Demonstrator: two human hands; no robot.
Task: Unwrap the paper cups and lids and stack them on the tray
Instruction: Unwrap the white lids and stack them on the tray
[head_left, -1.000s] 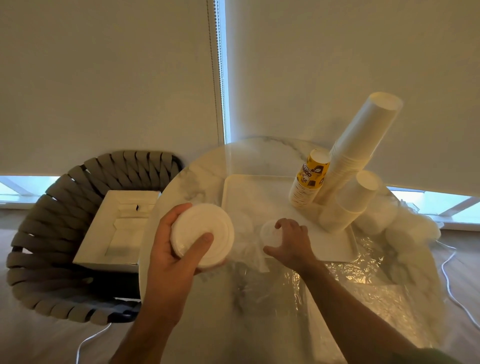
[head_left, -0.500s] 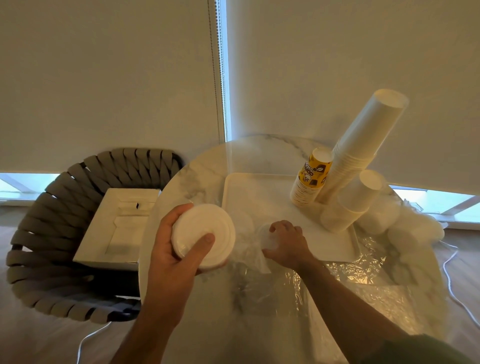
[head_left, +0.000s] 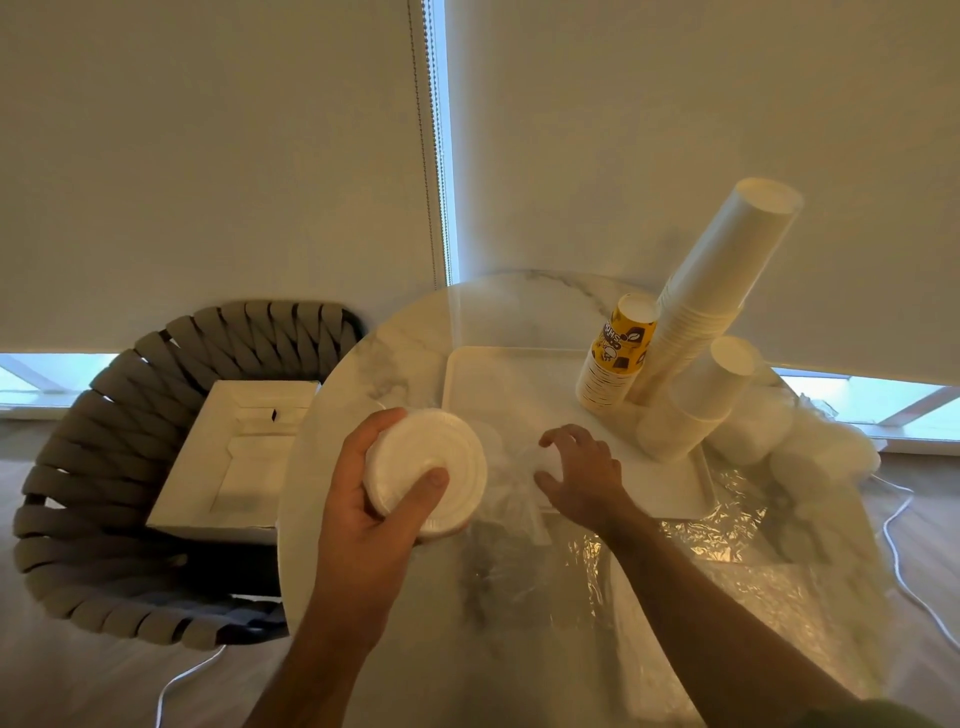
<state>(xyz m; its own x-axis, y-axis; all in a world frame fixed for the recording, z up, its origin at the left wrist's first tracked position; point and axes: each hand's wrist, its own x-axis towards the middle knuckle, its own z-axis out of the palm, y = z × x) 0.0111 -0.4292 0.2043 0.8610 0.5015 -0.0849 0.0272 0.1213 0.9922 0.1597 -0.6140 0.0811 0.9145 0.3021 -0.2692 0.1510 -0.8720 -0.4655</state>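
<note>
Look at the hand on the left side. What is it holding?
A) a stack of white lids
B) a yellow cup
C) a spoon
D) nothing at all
A: the left hand grips a round stack of white lids with its thumb across the top, while the yellow cups stand untouched on the tray.
</note>
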